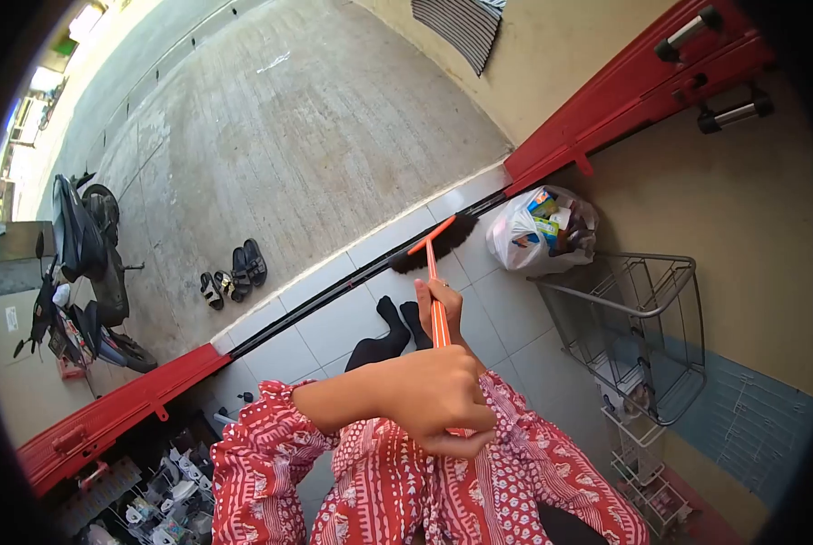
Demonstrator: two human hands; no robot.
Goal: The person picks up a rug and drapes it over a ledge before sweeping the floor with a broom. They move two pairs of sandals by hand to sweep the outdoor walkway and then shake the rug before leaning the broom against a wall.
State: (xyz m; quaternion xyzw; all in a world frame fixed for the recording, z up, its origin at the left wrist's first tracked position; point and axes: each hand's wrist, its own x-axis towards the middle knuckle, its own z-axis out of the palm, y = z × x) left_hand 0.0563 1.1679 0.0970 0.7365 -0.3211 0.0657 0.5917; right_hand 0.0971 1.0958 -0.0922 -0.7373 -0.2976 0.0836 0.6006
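Observation:
A broom (439, 318) with an orange, white-striped handle and dark bristles runs forward from my body. Its head lies over the white floor tiles (320, 318), beside the dark door track (334, 289). My left hand (447, 400) is closed around the upper end of the handle, close to my red patterned clothing. Lower on the same handle, my right hand (443, 300) is wrapped round it, nearer the bristles. My feet in black socks (393, 318) stand on the tiles, just left of the handle.
A plastic bag (520, 236) of packaged items and a metal rack (647, 313) stand to the right. Sandals (249, 263) lie on the concrete outside, with motorbikes (107, 263) farther left. Red folding doors (588, 136) flank the opening. Merchandise (166, 490) fills the lower left.

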